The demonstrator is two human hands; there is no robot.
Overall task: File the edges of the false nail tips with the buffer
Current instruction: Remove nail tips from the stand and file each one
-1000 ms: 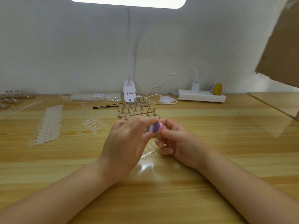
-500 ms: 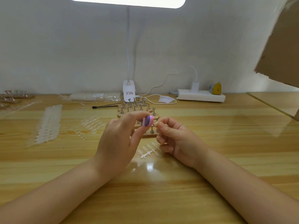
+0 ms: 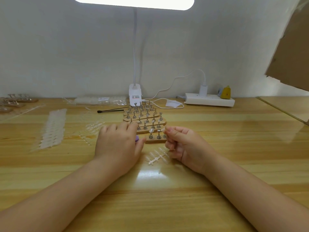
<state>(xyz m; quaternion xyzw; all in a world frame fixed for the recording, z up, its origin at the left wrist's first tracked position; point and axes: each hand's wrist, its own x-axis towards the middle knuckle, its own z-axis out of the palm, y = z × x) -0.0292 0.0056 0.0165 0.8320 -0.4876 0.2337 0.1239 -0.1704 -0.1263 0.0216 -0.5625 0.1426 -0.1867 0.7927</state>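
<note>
Buffer: we see only a purple sliver of the buffer (image 3: 137, 138), tucked under our left hand (image 3: 117, 144) between thumb and curled fingers; 0.5 s ago it was lifted up at the fingertips with its pink and purple end showing, right next to the tip.
Left grip: fingers bent over the buffer and holding it, palm down, low by the table (image 3: 167, 198); it has dropped and drawn away from the right hand since the earlier frame.
Nail tip: 1 clear false nail tip (image 3: 163, 129) is pinched between thumb and forefinger of our right hand (image 3: 182, 145), now well apart from the buffer, to its right and higher.
Right grip: closed in a fine pinch on the tip, other fingers curled in; it sits about where it was.
Just below the right grip: a strip of clear nail tips (image 3: 157, 156) lies on the table.
Between and beyond both grips: wooden stands (image 3: 147, 121) with metal pegs.
Further out: lamp base (image 3: 135, 97), power strip (image 3: 209, 99), black brush (image 3: 110, 111), sheets of tips (image 3: 53, 128).
</note>
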